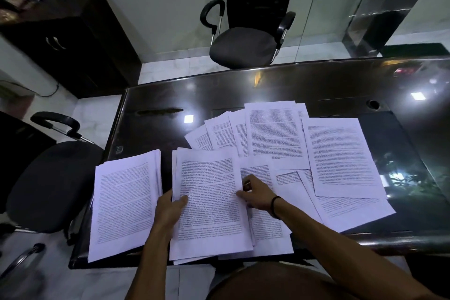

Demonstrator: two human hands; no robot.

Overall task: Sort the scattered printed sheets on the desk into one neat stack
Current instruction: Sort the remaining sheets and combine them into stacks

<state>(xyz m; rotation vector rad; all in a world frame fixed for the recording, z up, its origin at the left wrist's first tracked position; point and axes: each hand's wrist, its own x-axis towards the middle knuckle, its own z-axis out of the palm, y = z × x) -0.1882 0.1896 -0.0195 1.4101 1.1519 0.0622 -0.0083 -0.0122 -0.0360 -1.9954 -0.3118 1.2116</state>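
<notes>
Printed white sheets lie spread over a dark glossy desk (243,85). A thick pile (124,202) sits at the near left corner, overhanging the edge. A middle bundle (209,197) lies in front of me; my left hand (169,209) grips its left edge with the thumb on top. My right hand (255,193) pinches the bundle's right edge, fingers curled over a sheet beneath. Loose sheets fan out beyond (272,129) and to the right (341,156), overlapping one another.
A black office chair (243,46) stands beyond the desk's far edge, and another chair (48,185) sits close at the left. A dark cabinet (68,44) is at the back left. A glass partition (341,7) is at the back right.
</notes>
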